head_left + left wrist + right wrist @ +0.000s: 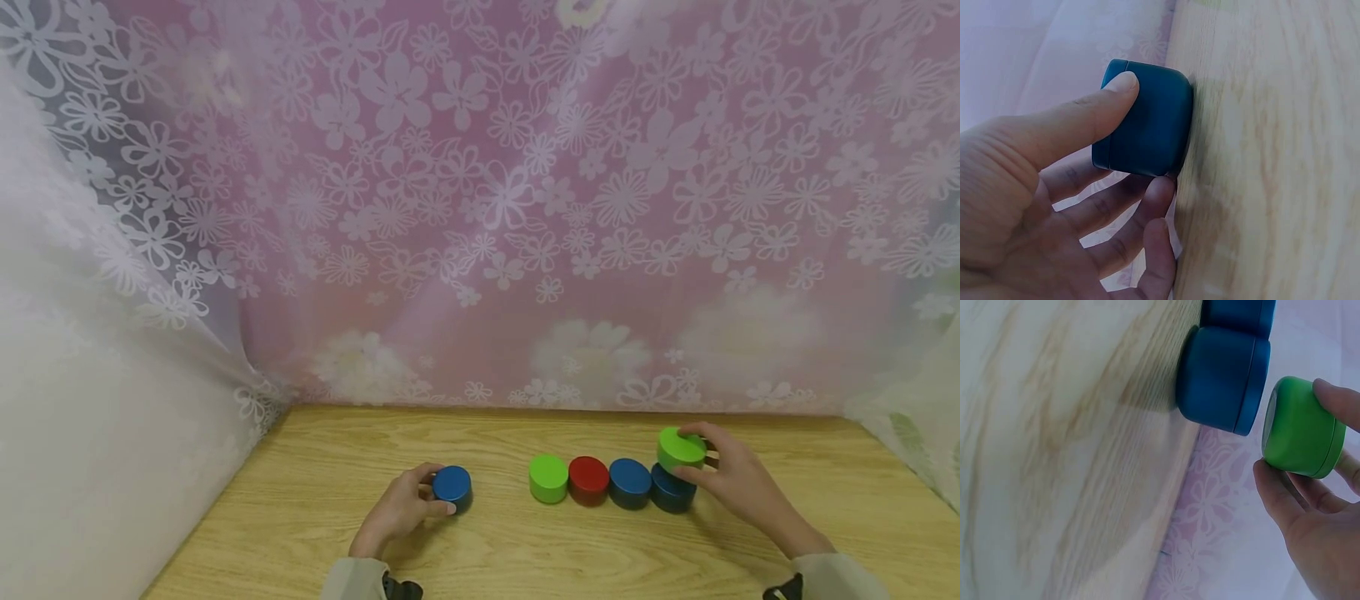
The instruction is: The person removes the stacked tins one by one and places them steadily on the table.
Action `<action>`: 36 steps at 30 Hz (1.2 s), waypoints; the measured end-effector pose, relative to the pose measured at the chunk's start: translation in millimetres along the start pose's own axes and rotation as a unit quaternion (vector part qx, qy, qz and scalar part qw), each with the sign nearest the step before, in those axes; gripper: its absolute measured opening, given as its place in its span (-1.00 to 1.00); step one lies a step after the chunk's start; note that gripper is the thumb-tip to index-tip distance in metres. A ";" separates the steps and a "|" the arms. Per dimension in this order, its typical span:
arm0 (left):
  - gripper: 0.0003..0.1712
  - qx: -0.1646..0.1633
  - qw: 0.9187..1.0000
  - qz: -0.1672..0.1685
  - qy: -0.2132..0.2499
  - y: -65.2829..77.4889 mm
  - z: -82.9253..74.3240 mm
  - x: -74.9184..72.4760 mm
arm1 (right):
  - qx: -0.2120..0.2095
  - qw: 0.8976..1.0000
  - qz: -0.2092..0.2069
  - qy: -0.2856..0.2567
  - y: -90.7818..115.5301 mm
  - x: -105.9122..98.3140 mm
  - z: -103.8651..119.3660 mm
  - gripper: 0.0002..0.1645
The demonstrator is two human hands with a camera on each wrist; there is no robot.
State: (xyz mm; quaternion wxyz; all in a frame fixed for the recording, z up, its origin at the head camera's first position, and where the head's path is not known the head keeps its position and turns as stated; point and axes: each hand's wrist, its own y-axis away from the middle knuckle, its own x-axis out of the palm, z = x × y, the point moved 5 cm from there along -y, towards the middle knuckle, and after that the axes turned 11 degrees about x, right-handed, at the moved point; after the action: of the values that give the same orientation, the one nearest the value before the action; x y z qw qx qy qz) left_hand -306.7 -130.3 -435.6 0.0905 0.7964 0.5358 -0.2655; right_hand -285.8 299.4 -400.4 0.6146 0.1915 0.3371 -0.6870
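Observation:
My left hand point(402, 505) grips a small round blue tin point(452, 488), thumb on the near side and fingers round the far side. In the left wrist view this blue tin point(1150, 119) shows a lid seam and stands at the wooden surface. My right hand point(738, 479) pinches a light green tin point(680, 448) between thumb and fingers. The right wrist view has that green tin point(1304, 428) raised off the table, just above the lid level of a blue tin point(1222, 381). In the head view it overlaps the rightmost blue tin point(672, 490) of a row.
The row continues leftward with another blue tin point(630, 483), a red tin point(588, 481) and a green tin point(548, 479), side by side. All stand on a wood-grain table point(495, 550). A pink flowered curtain point(480, 208) hangs behind, and pale sheeting point(112, 400) borders the left.

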 end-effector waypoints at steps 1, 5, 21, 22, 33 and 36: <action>-0.27 0.000 1.000 0.000 0.000 0.0 0.2 0.0 | 0.000 1.000 0.000 0.002 0.5 -0.8 -0.6 -0.38; -0.27 0.003 1.000 -0.001 -0.002 0.0 0.9 0.3 | -0.003 1.000 -0.001 0.008 2.3 -4.5 -3.4 -0.37; -0.30 0.006 1.000 0.001 -0.005 0.4 0.1 -0.5 | 0.002 1.000 -0.012 0.025 6.7 -14.7 -18.4 -0.41; -0.30 0.004 1.000 0.002 -0.004 0.3 0.2 -0.3 | 0.004 1.000 -0.012 0.027 7.3 -15.5 -20.4 -0.41; -0.28 0.000 1.000 0.003 -0.004 -2.2 1.0 -0.2 | 0.003 0.999 -0.017 0.048 10.3 -24.7 -37.2 -0.40; -0.28 -0.002 1.000 0.003 -0.001 -2.0 1.4 -0.2 | 0.004 0.998 -0.014 0.054 10.1 -24.3 -40.6 -0.39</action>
State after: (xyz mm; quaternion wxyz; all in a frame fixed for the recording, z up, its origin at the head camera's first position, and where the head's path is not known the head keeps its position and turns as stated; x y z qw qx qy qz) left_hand -309.0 -130.2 -436.3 0.0932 0.7974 0.5340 -0.2649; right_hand -277.9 344.9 -414.7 0.5850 0.2260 0.3697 -0.6856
